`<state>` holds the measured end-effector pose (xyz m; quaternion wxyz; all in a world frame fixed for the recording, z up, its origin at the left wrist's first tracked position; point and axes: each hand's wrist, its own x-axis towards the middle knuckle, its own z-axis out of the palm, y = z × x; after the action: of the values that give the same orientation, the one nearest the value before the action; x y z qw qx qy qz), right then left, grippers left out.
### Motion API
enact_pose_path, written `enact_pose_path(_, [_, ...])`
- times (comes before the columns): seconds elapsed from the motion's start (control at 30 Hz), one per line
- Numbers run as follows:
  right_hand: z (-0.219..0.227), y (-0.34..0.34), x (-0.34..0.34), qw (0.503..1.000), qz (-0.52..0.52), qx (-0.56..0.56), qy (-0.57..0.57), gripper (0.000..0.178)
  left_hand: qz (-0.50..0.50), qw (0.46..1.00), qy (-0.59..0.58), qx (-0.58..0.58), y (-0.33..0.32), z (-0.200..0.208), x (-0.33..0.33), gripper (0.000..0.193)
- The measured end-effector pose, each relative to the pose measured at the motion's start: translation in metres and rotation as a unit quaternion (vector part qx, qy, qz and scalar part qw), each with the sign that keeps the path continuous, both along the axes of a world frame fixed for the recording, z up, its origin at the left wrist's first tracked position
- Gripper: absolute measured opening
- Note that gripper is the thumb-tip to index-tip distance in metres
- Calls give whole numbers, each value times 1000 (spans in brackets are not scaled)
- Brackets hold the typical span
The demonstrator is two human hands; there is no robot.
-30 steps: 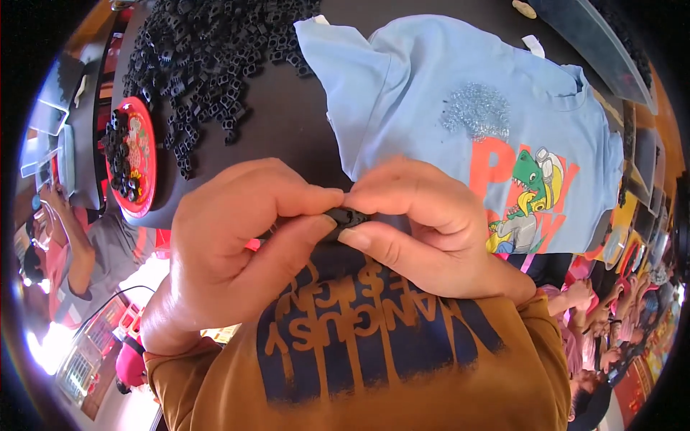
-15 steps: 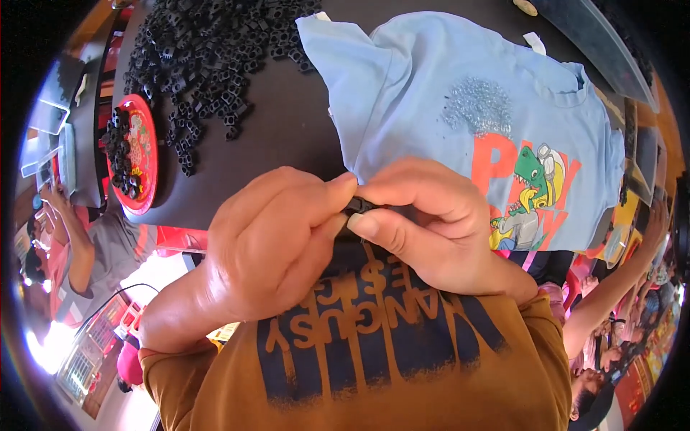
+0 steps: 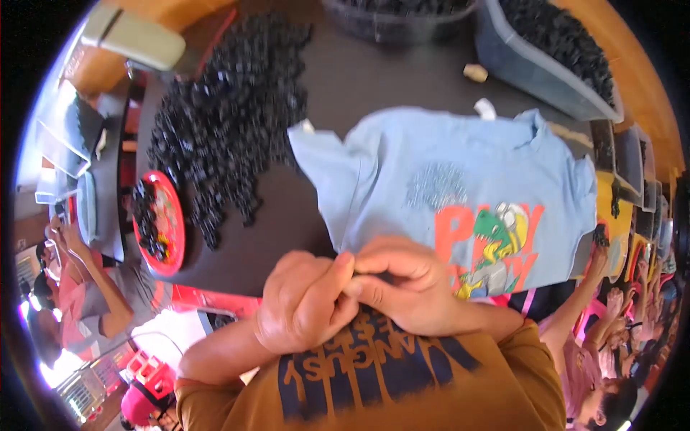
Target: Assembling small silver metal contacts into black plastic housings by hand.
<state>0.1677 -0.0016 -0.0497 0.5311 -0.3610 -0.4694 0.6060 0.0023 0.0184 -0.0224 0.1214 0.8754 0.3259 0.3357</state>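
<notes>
My left hand and my right hand meet in front of my chest, at the near edge of the table. The thumb and forefinger of each are pinched together at the tips. Between them is a small black plastic part, now almost wholly hidden by the fingers. Just beyond my hands a light blue T-shirt with a dinosaur print lies spread out. On it sits a heap of tiny shiny bits, too small to name. To the left is a big pile of black plastic parts.
A red plate holding some black parts stands at the table's left edge. Clear tubs of black parts, one round and one long, are at the back. A small tan lump lies near them. Other people sit at both sides.
My view has tilted up, so the back tubs show and everything sits lower in the picture. My hands stay pinched together; the black part that showed between the fingertips is now mostly covered.
</notes>
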Motion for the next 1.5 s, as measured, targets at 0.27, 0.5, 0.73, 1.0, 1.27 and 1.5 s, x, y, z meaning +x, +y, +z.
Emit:
enact_pose_path(0.27, [3,1,11,996,61,-17,60,14,-35,997,68,-13,15,17,1,45])
enact_pose_path(0.5, [8,3,17,996,54,-32,71,19,-56,995,76,-36,31,31,6,45])
enact_pose_path(0.73, [9,-2,13,976,11,-143,165,23,104,976,-99,-166,145,62,54,37])
enact_pose_path(1.0, [12,-1,10,974,16,-148,171,19,74,981,-15,-180,196,99,66,49])
enact_pose_path(1.27, [6,1,6,992,53,-82,84,17,235,949,1,-209,68,47,-60,21])
enact_pose_path(1.5, [3,1,-2,998,53,-22,-23,16,267,956,105,-58,27,6,-70,18])
